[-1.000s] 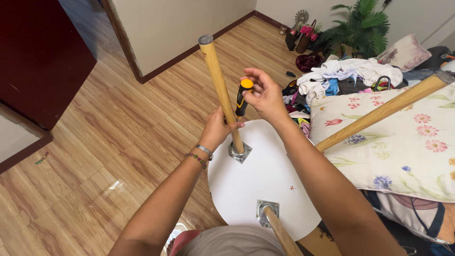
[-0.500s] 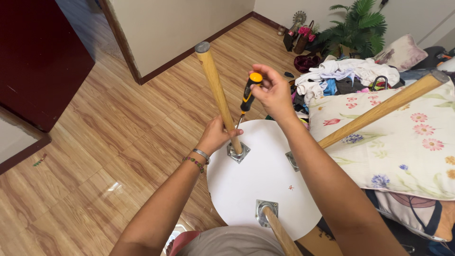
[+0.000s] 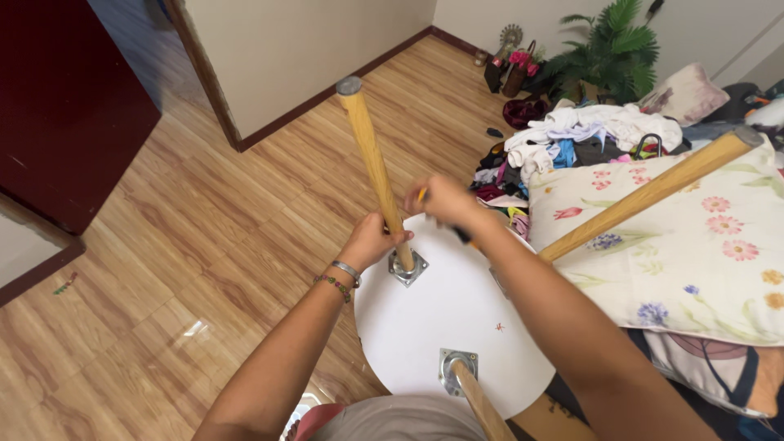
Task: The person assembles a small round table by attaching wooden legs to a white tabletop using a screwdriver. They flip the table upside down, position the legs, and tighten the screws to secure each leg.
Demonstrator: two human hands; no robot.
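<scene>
L hand (image 3: 369, 242) is wrapped around the base of the upright wooden leg (image 3: 371, 159), fingers closed on it just above the metal mounting plate (image 3: 408, 267) – a steadying grip low on the shaft. R hand (image 3: 445, 200) is blurred, curled shut around a screwdriver (image 3: 462, 234); a bit of orange shows at the thumb side and the dark shaft pokes out below the palm. The tool sits just right of the leg, over the far edge of the round white tabletop (image 3: 445, 327), which lies upside down in front of the person.

Handling, as a judgement: the leg looks like stiff solid wood w/ a smooth finish, light enough for one hand but long, so it levers on the plate – holding it near the base, as now, seems the best spot. The screwdriver handle looks rubbery and grippy, best held at the handle end. The top is prob. rigid and slick.

Further out: two more legs, one near the torso (image 3: 482, 408), one angled across a floral cushion (image 3: 702, 245). Clothes pile (image 3: 588, 135) and a plant (image 3: 616, 49) beyond, on the wood floor (image 3: 204, 237).
</scene>
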